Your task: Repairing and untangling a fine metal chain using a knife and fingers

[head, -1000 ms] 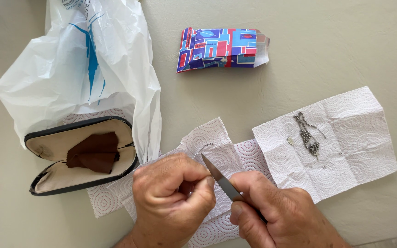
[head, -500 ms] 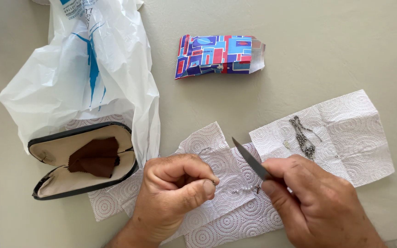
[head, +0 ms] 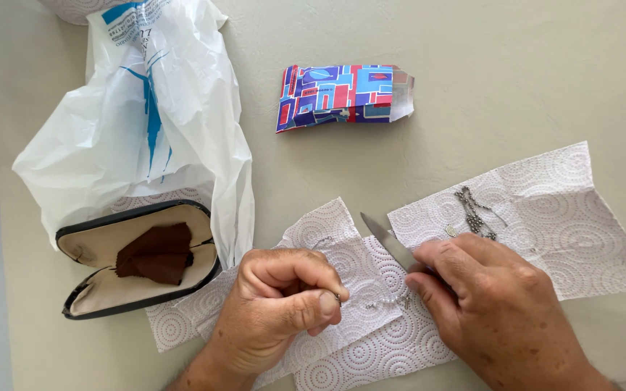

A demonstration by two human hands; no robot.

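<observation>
L hand (head: 277, 308) grip pinched on thin metal chain (head: 378, 303), taut over paper towel (head: 342, 253) near tabletop's front edge. R hand (head: 498, 311) clamped on small knife (head: 389, 242), blade angled up-left, tip clear of chain. Embossed towel cushions links. Second chain (head: 474, 213) on right towel sheet; open glasses case (head: 139, 261) w/ brown cloth at left.

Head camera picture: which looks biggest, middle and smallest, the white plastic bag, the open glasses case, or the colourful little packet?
1. white plastic bag
2. open glasses case
3. colourful packet
None look alike in size.
</observation>
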